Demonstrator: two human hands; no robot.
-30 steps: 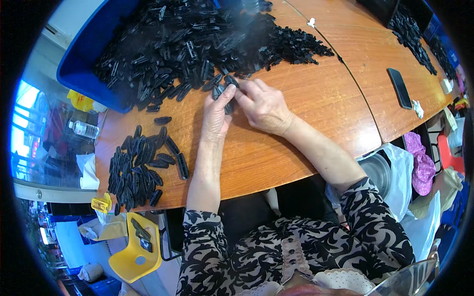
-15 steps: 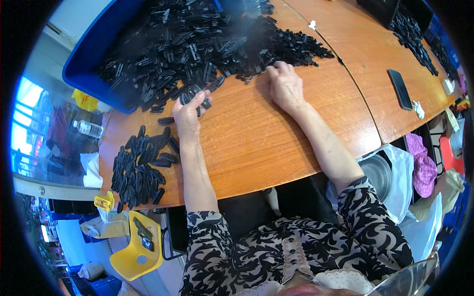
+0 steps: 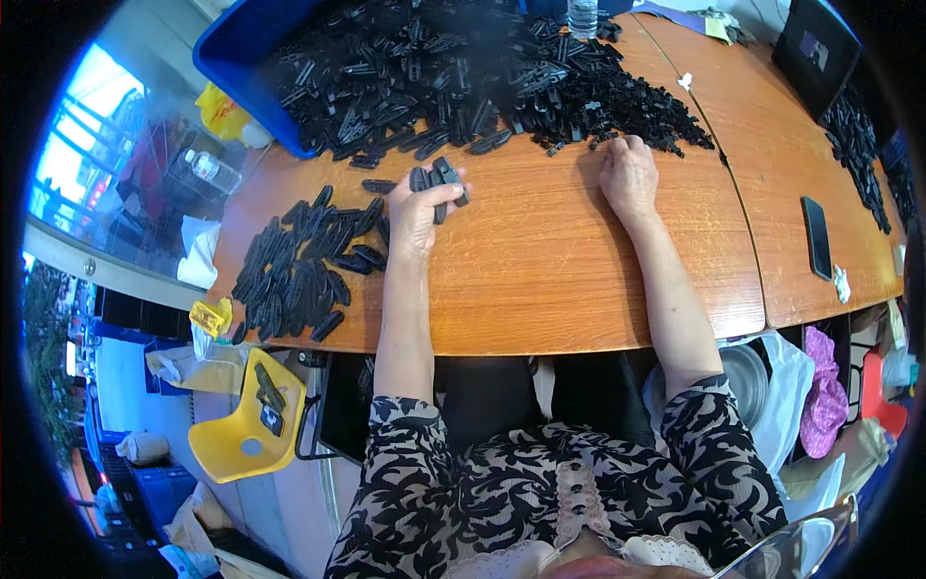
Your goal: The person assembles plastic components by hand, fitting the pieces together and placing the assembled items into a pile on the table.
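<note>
My left hand (image 3: 415, 218) is closed around several long black plastic pieces (image 3: 441, 189) with rounded ends, held just above the table. My right hand (image 3: 630, 181) rests at the near edge of a heap of small black parts (image 3: 666, 118). Its fingers are curled downward, and their tips are hidden, so what they pinch, if anything, does not show. Beyond my left hand spreads a big heap of long black pieces (image 3: 410, 82). To the left of my left forearm lies a smaller pile of similar black pieces (image 3: 289, 265).
A blue bin (image 3: 227, 72) lies tipped at the far left, beside the heap. A clear bottle (image 3: 582, 17) stands at the back. On the right are a phone (image 3: 816, 236), a crumpled white tissue (image 3: 842, 285) and another dark pile (image 3: 857, 159). A yellow chair (image 3: 231, 434) stands below left.
The whole view has shifted. Against the table, my right hand has moved farther in, up to the small parts. My left hand has drawn slightly nearer, still gripping the black pieces.
</note>
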